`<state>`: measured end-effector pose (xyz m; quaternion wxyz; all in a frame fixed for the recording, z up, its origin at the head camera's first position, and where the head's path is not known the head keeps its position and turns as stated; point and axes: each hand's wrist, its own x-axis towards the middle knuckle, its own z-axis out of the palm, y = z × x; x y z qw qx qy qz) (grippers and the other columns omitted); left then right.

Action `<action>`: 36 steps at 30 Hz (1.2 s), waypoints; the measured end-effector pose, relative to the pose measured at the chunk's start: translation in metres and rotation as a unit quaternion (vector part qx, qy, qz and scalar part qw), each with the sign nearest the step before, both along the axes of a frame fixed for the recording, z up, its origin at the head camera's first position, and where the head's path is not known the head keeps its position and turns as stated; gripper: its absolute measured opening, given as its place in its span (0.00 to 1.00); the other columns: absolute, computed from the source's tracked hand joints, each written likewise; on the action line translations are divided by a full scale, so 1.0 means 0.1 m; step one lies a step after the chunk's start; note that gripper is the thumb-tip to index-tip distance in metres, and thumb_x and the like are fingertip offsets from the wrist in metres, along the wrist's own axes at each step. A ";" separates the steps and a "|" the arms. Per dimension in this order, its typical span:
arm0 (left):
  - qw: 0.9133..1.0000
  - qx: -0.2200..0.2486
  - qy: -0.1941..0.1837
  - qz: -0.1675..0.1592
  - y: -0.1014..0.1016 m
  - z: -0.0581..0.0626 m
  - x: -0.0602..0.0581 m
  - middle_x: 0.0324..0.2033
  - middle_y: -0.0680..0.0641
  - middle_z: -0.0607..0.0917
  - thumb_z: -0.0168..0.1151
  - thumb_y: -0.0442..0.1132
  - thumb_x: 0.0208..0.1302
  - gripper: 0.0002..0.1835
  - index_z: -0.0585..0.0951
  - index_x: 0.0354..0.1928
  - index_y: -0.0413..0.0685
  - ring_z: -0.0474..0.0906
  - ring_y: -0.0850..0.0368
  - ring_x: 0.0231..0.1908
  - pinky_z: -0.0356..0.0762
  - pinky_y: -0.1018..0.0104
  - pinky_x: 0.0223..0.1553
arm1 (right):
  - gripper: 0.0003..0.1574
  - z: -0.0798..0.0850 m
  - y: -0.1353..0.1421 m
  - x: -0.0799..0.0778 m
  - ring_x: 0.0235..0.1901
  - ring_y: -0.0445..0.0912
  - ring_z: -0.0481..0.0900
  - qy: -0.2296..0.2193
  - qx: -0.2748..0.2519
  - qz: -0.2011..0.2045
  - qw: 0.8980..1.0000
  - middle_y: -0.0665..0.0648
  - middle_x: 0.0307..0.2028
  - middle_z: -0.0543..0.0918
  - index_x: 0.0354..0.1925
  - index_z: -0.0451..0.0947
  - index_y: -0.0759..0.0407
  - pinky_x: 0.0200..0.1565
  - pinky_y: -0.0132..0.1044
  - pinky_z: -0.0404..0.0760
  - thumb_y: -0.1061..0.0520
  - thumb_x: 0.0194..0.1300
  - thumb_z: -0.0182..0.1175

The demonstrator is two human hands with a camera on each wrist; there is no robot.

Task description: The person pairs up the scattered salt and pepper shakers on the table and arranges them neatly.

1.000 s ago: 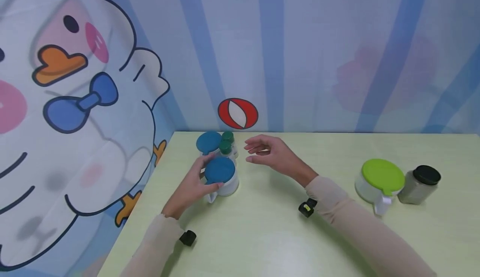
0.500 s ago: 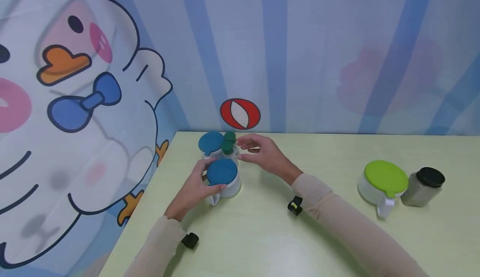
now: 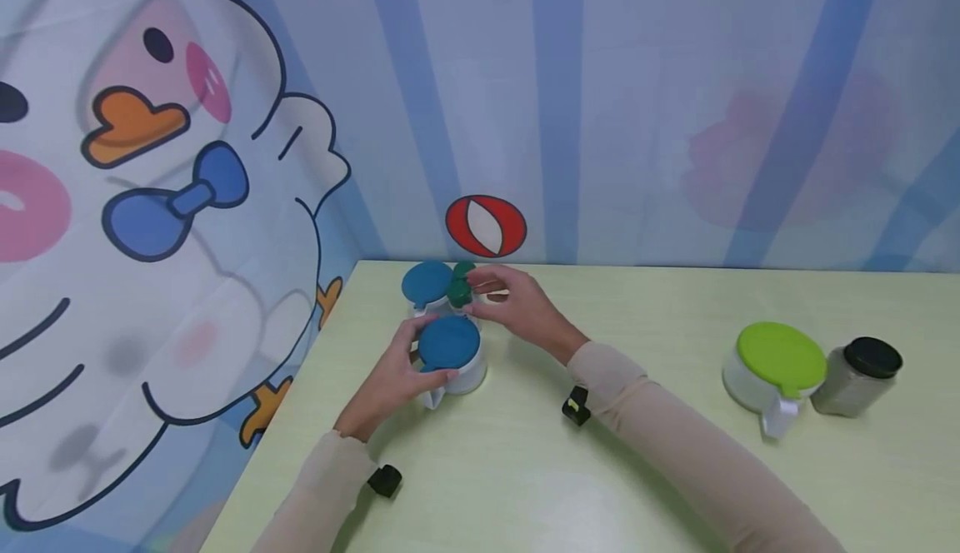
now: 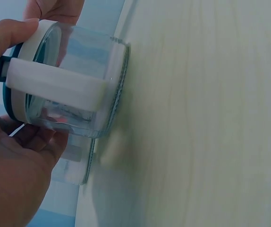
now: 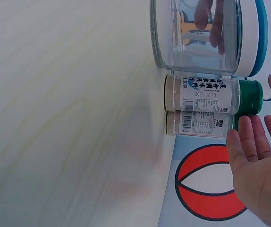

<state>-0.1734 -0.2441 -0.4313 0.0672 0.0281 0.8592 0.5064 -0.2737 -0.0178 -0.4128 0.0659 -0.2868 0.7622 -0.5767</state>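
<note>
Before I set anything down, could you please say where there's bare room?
The table is bare between the right hand and the green-lidded jar, and between the sleeves. Its far left is crowded: left hand, blue-lidded jars, green-capped bottles.

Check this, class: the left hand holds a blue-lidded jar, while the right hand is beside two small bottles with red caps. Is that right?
Not quite: the caps are green, not red, as the right wrist view shows. The left hand does hold a blue-lidded jar, and the right hand is beside two small bottles.
</note>
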 end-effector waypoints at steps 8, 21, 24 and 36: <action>1.000 -0.003 0.000 -0.001 0.00 -0.02 -0.01 0.76 0.44 0.56 0.77 0.52 0.56 0.51 0.55 0.76 0.60 0.54 0.39 0.75 0.62 0.38 0.71 | 0.34 0.00 -0.07 -0.01 0.57 0.55 0.79 0.015 0.027 0.000 1.000 0.56 0.55 0.80 0.66 0.75 0.58 0.62 0.48 0.79 0.53 0.65 0.71; 1.000 -0.012 -0.005 0.003 0.01 0.00 -0.02 0.76 0.45 0.58 0.78 0.56 0.54 0.53 0.56 0.76 0.59 0.55 0.40 0.75 0.64 0.39 0.69 | 0.25 0.00 -0.12 0.01 0.55 0.53 0.81 0.009 0.059 -0.032 0.998 0.53 0.52 0.82 0.57 0.78 0.54 0.57 0.45 0.82 0.52 0.64 0.72; 1.000 -0.014 -0.003 0.002 0.01 0.00 -0.03 0.76 0.45 0.58 0.78 0.56 0.54 0.53 0.57 0.76 0.59 0.56 0.40 0.75 0.64 0.39 0.70 | 0.26 0.01 -0.12 0.03 0.54 0.52 0.82 0.021 0.066 -0.040 0.997 0.53 0.51 0.83 0.57 0.78 0.55 0.59 0.47 0.81 0.52 0.64 0.72; 1.000 -0.011 0.012 -0.007 0.01 0.00 -0.02 0.76 0.46 0.58 0.77 0.53 0.56 0.51 0.56 0.76 0.60 0.55 0.42 0.76 0.62 0.39 0.71 | 0.26 0.00 -0.08 0.03 0.53 0.52 0.83 0.068 0.094 -0.043 0.992 0.55 0.53 0.82 0.59 0.80 0.56 0.60 0.52 0.80 0.53 0.64 0.71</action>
